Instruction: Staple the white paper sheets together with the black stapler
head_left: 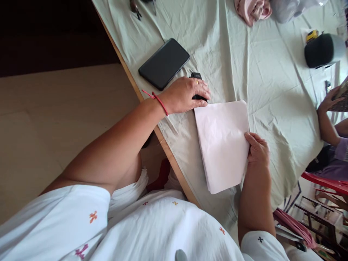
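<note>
A thin stack of pale pinkish-white paper sheets lies tilted near the table's edge. My right hand pinches its right side, thumb on top and fingers underneath. At the upper left corner of the stack, my left hand curls over a small black stapler-like tool. Most of that tool is hidden under the palm and fingers; dark parts show beyond the knuckles and below the fingers. The left thumb reaches the top edge of the paper. Just beyond the left wrist rests a black smartphone, screen up.
A pale green cloth covers the table, wrinkled in places. Toward the far side are a pink cloth bundle, a yellow tape measure and a dark rounded device. Another person's hand holds something patterned at the right.
</note>
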{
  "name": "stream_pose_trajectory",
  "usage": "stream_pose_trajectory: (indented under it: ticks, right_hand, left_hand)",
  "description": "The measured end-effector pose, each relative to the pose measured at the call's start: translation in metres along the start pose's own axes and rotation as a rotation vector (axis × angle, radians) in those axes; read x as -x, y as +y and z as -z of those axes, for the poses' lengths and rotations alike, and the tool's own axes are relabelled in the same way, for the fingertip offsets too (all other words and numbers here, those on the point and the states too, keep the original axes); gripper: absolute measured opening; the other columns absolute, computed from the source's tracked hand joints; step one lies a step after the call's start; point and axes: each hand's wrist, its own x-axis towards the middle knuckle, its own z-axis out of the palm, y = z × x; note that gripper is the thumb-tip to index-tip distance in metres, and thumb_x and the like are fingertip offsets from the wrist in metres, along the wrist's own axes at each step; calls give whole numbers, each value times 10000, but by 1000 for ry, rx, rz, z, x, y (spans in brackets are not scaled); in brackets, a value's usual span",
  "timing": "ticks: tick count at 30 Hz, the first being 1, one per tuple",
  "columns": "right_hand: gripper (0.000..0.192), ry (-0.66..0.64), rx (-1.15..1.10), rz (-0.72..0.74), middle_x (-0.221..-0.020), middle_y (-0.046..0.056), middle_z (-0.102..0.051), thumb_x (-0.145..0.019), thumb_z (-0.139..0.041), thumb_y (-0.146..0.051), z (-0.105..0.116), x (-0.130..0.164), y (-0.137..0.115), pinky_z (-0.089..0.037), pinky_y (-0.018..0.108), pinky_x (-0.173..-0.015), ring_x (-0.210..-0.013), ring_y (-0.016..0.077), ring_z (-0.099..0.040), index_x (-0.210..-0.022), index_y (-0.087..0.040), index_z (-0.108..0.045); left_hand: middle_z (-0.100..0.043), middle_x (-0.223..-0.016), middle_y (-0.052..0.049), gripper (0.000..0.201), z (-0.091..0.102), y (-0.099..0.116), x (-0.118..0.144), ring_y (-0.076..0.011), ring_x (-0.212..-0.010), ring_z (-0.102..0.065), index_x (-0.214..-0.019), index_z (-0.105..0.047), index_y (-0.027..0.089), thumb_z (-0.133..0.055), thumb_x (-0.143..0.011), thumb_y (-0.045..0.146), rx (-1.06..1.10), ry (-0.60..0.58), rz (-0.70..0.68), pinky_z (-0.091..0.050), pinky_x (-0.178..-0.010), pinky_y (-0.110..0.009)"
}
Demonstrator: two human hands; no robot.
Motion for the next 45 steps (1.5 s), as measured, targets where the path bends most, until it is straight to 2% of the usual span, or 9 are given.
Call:
stream_pose_trajectory:
  ticks: [6,12,23,29,32,35,38,40,45]
  right_hand:
    - [523,-1,-13,-2,-644,-10,-727,-441,-1090,-535,0,0,2,-499,266,-471,-515,128,-589,-725,-220,-783]
    - [523,-28,-6,9,-625,-12,-712,-468,-1088,-557,1,0,5,-505,272,-459,-502,135,-594,-728,-227,-776]
    - [533,2,-20,30,-665,-15,-727,-475,-1091,-565,2,4,5,-520,274,-498,-543,135,-608,-741,-226,-777]
    - [537,48,-21,116,-693,-28,-737,-543,-1076,-605,17,26,7,-526,258,-559,-600,126,-620,-787,-225,-785]
    - [548,42,-16,133,-687,-28,-736,-544,-1085,-617,27,40,9,-522,277,-549,-589,140,-627,-782,-232,-776]
    - [541,50,-15,161,-717,-25,-762,-539,-1105,-605,34,51,8,-538,290,-571,-615,151,-651,-785,-238,-793]
    - [530,81,-29,203,-763,-27,-796,-521,-1127,-585,38,57,2,-570,293,-631,-670,152,-679,-791,-246,-821]
    - [507,108,-54,237,-786,-28,-812,-514,-1137,-556,40,58,-4,-597,301,-682,-710,158,-699,-791,-255,-837]
    - [502,206,-131,303,-784,-24,-802,-480,-1151,-502,38,54,-7,-608,296,-703,-725,153,-696,-763,-244,-827]
  left_hand:
    - [-887,-1381,7,234,8,-6,2,-313,-1556,-667,-1210,-925,314,-766,-1039,289,-5,-41,6,-429,-1392,-530]
    - [-896,-1331,14,205,6,-11,1,-321,-1524,-687,-1181,-931,315,-814,-1013,320,15,-37,9,-440,-1383,-562]
    - [-900,-1331,-21,218,-3,-4,1,-285,-1535,-687,-1171,-929,259,-785,-1025,334,-50,-63,55,-477,-1355,-452]
    - [-911,-1244,-6,190,-6,-7,-1,-290,-1453,-727,-1123,-931,288,-780,-1009,302,8,43,-13,-511,-1324,-486]
    - [-905,-1170,-40,166,-4,4,1,-300,-1361,-746,-1050,-915,266,-765,-1019,330,3,93,-8,-534,-1256,-477]
    - [-881,-1056,-88,257,-2,28,6,-296,-1249,-733,-973,-875,228,-726,-1064,417,9,148,31,-538,-1157,-445]
    - [-828,-936,-97,429,-2,53,13,-253,-1049,-733,-914,-834,205,-669,-1100,555,101,97,46,-543,-959,-384]
    - [-803,-917,-86,484,-2,63,16,-219,-916,-712,-963,-839,195,-685,-1072,641,177,28,50,-516,-838,-355]
    - [-799,-988,-71,507,3,58,16,-173,-798,-631,-1175,-841,168,-760,-974,627,256,-162,91,-453,-752,-318]
